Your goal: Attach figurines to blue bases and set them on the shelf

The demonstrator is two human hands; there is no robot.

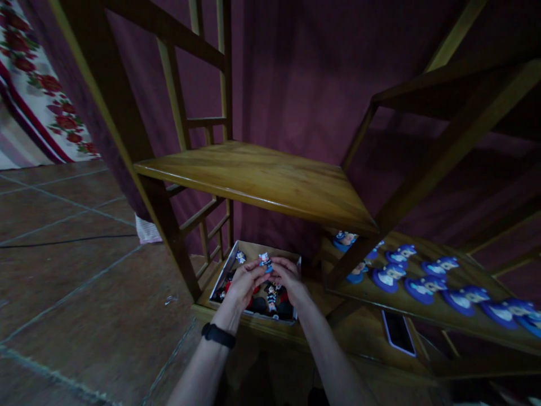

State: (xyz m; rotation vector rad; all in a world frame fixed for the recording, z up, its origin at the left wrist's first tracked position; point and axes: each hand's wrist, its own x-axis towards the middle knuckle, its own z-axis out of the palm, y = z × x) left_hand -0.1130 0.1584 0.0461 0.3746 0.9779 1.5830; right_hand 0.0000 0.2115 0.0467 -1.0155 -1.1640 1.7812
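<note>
A small figurine point(265, 261) with a white top and a blue base is held over the box between both my hands. My left hand point(246, 283) grips it from the left, fingers closed, with a black band on the wrist. From the other side my right hand point(288, 276) has its fingers closed on the same figurine. Below lies an open cardboard box point(225, 269) with several red, black and white figurines point(271, 298) in it. One small white and blue figurine point(240, 256) sits at its back left. My hands hide part of the contents.
The box stands on the bottom shelf point(313, 304) of a wooden rack, under a higher wooden shelf point(262, 175). Several blue figurines point(389, 276) stand in rows on the right shelf. A phone point(398, 332) lies below them. Rack posts point(169, 237) rise on either side.
</note>
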